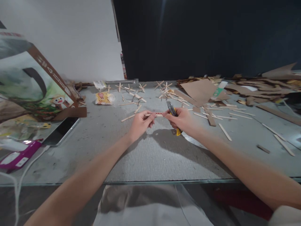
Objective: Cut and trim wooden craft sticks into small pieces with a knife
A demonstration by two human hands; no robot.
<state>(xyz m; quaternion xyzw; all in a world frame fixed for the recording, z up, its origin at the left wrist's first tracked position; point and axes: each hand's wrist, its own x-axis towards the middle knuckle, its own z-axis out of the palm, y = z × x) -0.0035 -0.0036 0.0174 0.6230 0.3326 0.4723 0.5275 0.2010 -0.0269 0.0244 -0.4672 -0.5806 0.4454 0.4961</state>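
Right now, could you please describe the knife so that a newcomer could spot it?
Find the grey table, then the person's right hand near its middle. The knife is held there, its dark end jutting out above the hand and its yellow end below. That dark-and-yellow body sets it apart from the pale sticks nearby.

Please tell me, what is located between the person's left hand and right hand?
In the head view, a thin wooden stick with reddish marks spans the gap between the left hand and the right hand, which also holds a utility knife.
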